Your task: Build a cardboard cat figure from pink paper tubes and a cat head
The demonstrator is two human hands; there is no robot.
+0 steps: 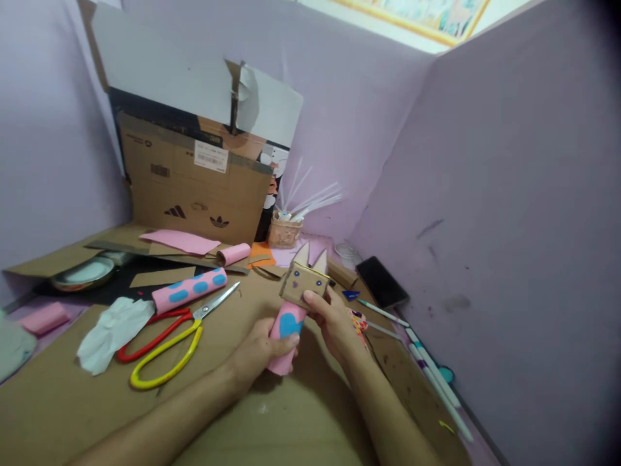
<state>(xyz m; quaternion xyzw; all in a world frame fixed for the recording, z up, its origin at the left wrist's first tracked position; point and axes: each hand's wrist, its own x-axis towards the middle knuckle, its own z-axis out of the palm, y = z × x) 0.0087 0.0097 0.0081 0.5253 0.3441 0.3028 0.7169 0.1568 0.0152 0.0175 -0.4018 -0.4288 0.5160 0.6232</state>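
My left hand [259, 355] is wrapped round a pink paper tube [286, 327] with a blue spot, held upright over the cardboard-covered table [58, 401]. On top of the tube sits a small cardboard box head [303, 283] with a drawn face and two pointed ears. My right hand [334, 323] grips the lower edge of that head with thumb and fingers closed. A second pink roll with blue spots [190, 289] lies to the left, beside scissors with red and yellow handles [169, 343].
Crumpled white tissue [112, 331] lies left of the scissors. An open cardboard box [194, 188] stands at the back, with a small basket of white sticks [285, 230]. A dark phone [381, 281], pens [431, 372] and a purple wall are on the right.
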